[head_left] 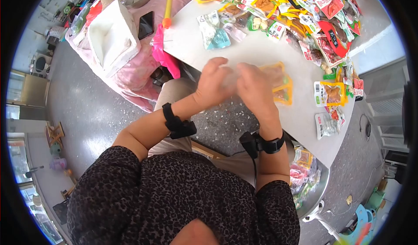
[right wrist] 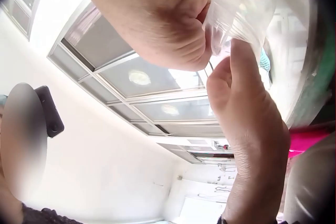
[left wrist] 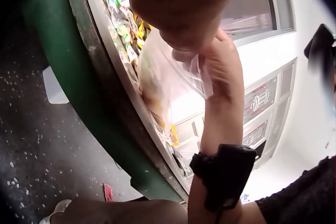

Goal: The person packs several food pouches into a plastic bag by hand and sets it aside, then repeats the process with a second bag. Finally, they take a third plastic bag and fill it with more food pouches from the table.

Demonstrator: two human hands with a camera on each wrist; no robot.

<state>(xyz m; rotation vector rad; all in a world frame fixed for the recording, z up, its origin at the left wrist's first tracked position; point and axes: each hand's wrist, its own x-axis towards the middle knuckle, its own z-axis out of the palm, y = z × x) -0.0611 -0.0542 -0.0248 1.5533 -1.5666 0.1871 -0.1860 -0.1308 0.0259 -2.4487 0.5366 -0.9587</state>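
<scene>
Both hands meet over the table's near edge at a clear plastic bag [left wrist: 165,66]. My left hand [head_left: 214,82] pinches its rim; in the right wrist view that hand's thumb and curled finger press the thin film [right wrist: 244,6]. Opposite it, my right hand [head_left: 257,90] grips the same bag with fingers curled in. In the left wrist view the bag hangs down from the two hands, with blurry yellowish shapes showing through its film. Yellow-edged snack packets [head_left: 285,90] lie just beyond the right hand, partly hidden by it.
A large heap of snack packets [head_left: 300,16] covers the table's far right. Silver packets [head_left: 213,29] lie ahead of the left hand. At left are a foam box [head_left: 111,38], a phone [head_left: 146,25] and a pink bag [head_left: 163,55]. A basin [head_left: 320,188] of packets stands below right.
</scene>
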